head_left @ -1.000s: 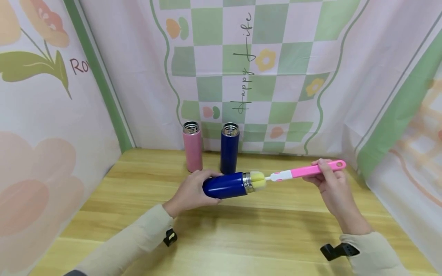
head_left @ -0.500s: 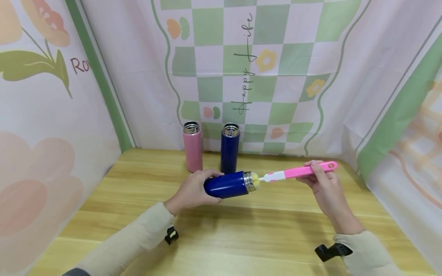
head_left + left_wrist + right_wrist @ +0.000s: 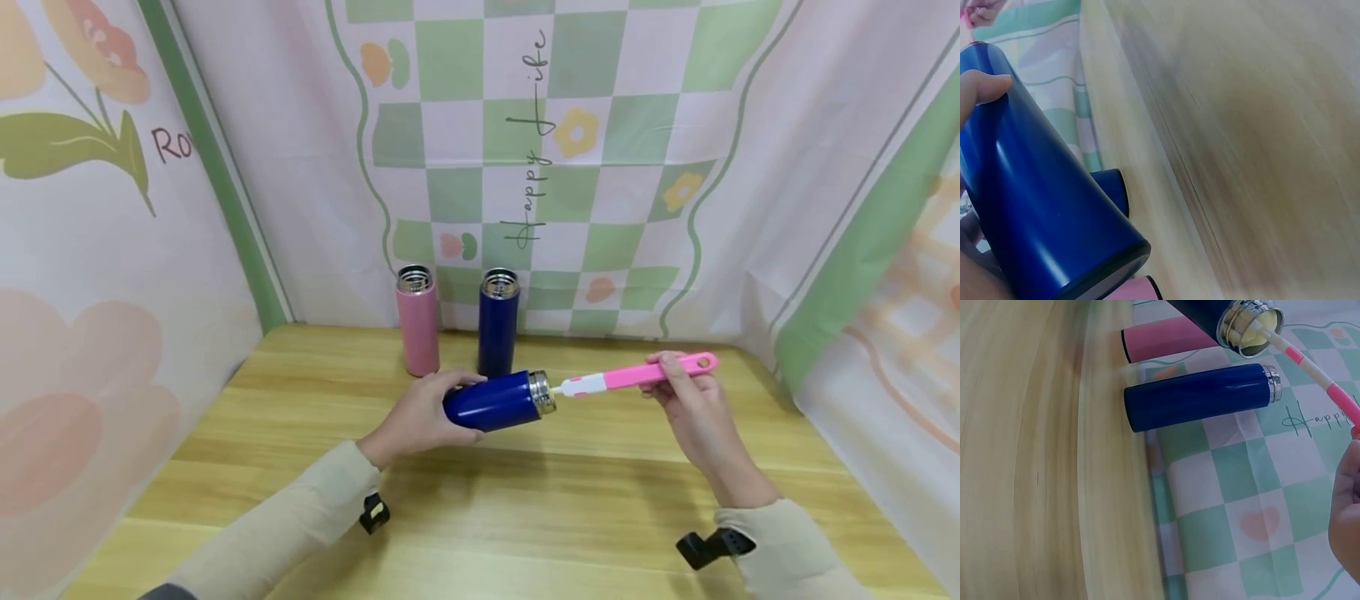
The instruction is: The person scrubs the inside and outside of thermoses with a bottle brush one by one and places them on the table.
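Note:
My left hand (image 3: 423, 421) grips a dark blue thermos bottle (image 3: 491, 402) around its base half, tilted nearly on its side with its steel mouth to the right. In my right hand (image 3: 688, 408) is a bottle brush (image 3: 637, 377), pinched by its pink handle. The white neck of the brush runs into the bottle's mouth. Its yellow sponge head (image 3: 1264, 328) shows just inside the rim in the right wrist view; the rest of it is hidden in the bottle. From the left wrist view, the held bottle's base (image 3: 1107, 275) points toward the camera.
Behind the held bottle stand a pink thermos bottle (image 3: 418, 321) and a second dark blue thermos bottle (image 3: 498, 321), both upright and lidless. They are near the back edge of the wooden table (image 3: 480, 517). A checked cloth (image 3: 517, 192) hangs behind.
My right hand has moved left, pushing the brush's yellow sponge head from the bottle's mouth to inside it. The left hand and its bottle have stayed almost still.

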### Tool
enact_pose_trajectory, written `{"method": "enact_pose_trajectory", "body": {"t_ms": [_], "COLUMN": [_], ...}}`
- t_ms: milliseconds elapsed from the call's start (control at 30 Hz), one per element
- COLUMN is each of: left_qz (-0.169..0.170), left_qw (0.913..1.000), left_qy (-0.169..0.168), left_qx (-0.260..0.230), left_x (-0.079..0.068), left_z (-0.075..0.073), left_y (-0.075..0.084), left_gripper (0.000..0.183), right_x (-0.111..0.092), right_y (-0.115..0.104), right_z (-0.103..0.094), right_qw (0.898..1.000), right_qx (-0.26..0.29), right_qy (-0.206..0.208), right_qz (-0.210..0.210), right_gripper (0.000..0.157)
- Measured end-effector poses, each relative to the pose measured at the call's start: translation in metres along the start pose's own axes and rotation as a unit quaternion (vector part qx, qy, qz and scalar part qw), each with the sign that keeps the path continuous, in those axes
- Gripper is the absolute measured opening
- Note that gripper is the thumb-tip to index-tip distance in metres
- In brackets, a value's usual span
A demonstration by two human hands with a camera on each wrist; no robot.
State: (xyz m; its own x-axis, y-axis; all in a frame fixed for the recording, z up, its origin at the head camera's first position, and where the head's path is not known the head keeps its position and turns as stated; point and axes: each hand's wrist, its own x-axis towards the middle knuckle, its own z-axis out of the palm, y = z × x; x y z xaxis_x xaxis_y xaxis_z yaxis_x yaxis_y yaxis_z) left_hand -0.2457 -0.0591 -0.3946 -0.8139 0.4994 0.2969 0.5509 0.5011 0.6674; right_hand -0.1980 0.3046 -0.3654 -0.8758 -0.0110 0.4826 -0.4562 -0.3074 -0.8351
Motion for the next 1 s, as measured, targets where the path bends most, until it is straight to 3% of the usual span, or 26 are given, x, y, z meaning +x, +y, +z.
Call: {"method": "enact_pose_trajectory", "body": {"t_ms": [100,333,467,833,1000], "left_qz": [0.001,0.024,0.02,0.04,0.036], "left_qw": [0.9999,0.9995,0.9995,0.9992,0.9993], "left_qy": [-0.001,-0.013,-0.01,0.009,0.005], "left_qx": [-0.013,-0.018,-0.021,0.003,0.008], "left_x": [0.001,0.006,0.007,0.009,0.009], "left_z": [0.002,0.01,0.012,0.018,0.019], "left_y": [0.0,0.008,0.012,0.011,0.012], "left_gripper": [0.067,0.07,0.07,0.07,0.069], "right_x": [0.0,-0.001,-0.002,-0.002,-0.001], "right_y": [0.003,0.014,0.016,0.012,0.01], "right_z": [0.004,0.015,0.019,0.02,0.019], "right_qw": [1.0,0.995,0.993,0.989,0.99], "right_qx": [-0.009,-0.056,-0.08,-0.069,-0.071], "right_qy": [0.002,-0.051,-0.05,-0.085,-0.072], "right_qz": [0.014,0.066,0.076,0.101,0.103], "right_gripper": [0.027,0.022,0.02,0.023,0.023]}}
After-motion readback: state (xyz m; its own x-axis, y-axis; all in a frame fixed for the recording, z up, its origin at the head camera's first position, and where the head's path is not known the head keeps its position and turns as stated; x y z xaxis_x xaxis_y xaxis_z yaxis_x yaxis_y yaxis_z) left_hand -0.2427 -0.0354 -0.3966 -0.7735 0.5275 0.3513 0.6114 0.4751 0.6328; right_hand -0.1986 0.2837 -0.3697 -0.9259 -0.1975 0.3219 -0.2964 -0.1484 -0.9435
